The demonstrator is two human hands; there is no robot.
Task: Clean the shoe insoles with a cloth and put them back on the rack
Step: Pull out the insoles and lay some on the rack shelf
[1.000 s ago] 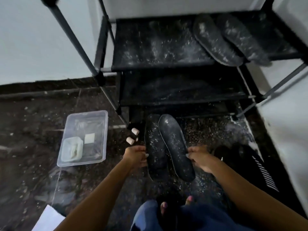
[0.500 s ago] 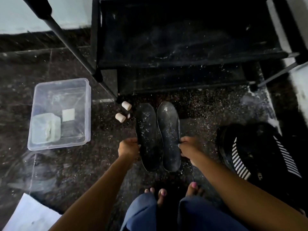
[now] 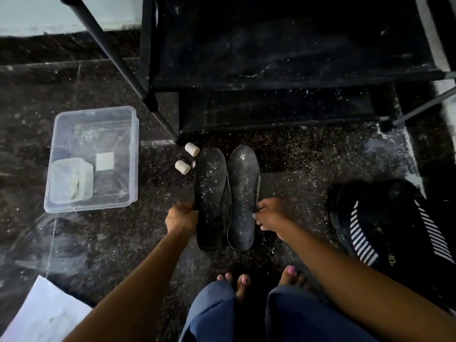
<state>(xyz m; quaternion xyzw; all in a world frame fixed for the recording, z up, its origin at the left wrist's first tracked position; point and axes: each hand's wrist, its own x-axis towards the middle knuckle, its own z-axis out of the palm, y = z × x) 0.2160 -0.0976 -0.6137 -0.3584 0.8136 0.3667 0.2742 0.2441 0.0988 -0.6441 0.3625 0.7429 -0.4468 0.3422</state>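
Two dusty insoles lie side by side on the floor near the rack; the left hand pinches the left insole, the right hand the right insole. Wiping seems not yet begun; a cloth is needed next. Far left, a clear tub holds a smaller container and a pale square.
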